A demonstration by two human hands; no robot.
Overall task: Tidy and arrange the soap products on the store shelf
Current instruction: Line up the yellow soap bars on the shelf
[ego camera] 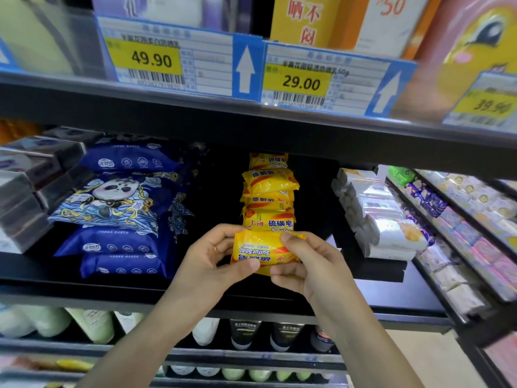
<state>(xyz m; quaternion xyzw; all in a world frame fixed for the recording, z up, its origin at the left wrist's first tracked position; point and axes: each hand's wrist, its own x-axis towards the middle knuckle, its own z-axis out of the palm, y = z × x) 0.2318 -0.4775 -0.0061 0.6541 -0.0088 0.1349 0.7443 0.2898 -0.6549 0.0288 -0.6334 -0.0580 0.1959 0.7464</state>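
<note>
Dark store shelves (251,127) carry blue price tags (179,57), with pale floor (419,357) at lower right.

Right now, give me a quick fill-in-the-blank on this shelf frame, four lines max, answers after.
1. Both hands hold a ____ soap pack.
2. The print on that pack reads ____ way up.
3. The stack of matching packs stands directly ____ the held one.
4. The price tag above that stack reads ____.

Answers: yellow; the wrong; behind; 29.00
</note>
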